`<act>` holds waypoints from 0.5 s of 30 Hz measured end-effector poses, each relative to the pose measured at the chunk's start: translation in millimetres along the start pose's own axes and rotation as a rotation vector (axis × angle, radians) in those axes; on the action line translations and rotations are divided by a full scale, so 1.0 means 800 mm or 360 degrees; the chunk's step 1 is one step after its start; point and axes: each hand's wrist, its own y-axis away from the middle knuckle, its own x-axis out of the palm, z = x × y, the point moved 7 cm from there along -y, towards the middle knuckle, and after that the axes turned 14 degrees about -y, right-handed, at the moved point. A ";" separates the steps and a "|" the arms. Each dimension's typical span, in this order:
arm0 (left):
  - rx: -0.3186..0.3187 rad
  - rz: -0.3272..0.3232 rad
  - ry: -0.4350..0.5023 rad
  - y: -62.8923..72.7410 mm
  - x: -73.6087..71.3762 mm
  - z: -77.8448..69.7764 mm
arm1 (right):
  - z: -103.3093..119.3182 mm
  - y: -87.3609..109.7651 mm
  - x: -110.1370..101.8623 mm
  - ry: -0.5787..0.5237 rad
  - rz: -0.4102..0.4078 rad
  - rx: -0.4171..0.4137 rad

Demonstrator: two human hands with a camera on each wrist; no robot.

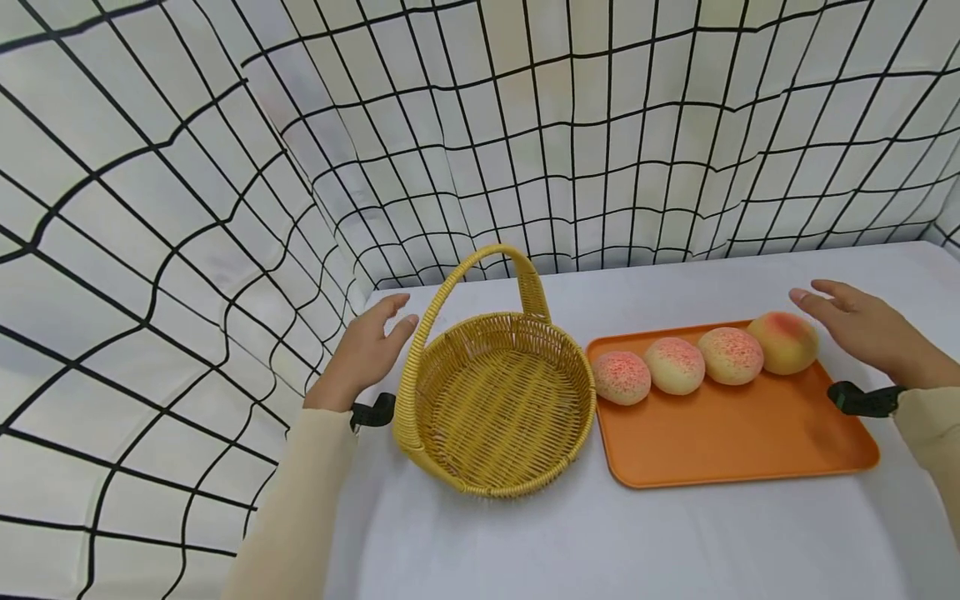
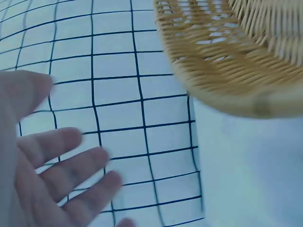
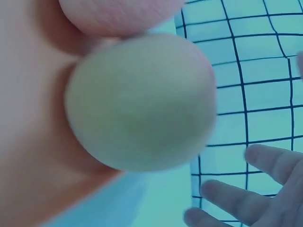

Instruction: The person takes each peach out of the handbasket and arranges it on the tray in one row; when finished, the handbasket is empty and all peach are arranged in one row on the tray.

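A round yellow wicker basket (image 1: 502, 417) with a tall arched handle stands left of the middle, nothing inside it. Beside its left rim hovers my left hand (image 1: 369, 350), fingers apart and holding nothing; the left wrist view shows the fingers (image 2: 75, 172) away from the basket's woven wall (image 2: 227, 75). To the basket's right lies an orange tray (image 1: 727, 442) with a row of peaches along its back edge. The rightmost peach (image 1: 783, 342) is larger and smoother than the speckled peaches (image 1: 675, 365). Near it, my right hand (image 1: 862, 323) is held loosely spread with nothing gripped.
A white cloth covers the table (image 1: 570, 542). Black netting (image 1: 600, 142) over pale sheets rises behind the table and along its left side. The tray's left edge sits close against the basket. A dark band (image 1: 862, 400) circles each wrist.
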 end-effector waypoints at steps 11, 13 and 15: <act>0.0131 -0.0180 -0.0393 -0.069 -0.029 -0.036 | 0.041 -0.027 -0.030 0.0266 -0.0214 -0.0166; 0.0110 -0.0156 -0.0419 -0.077 -0.026 -0.039 | 0.046 -0.031 -0.033 0.0319 -0.0245 -0.0162; 0.0096 -0.0120 -0.0436 -0.084 -0.022 -0.041 | 0.052 -0.032 -0.034 0.0362 -0.0272 -0.0144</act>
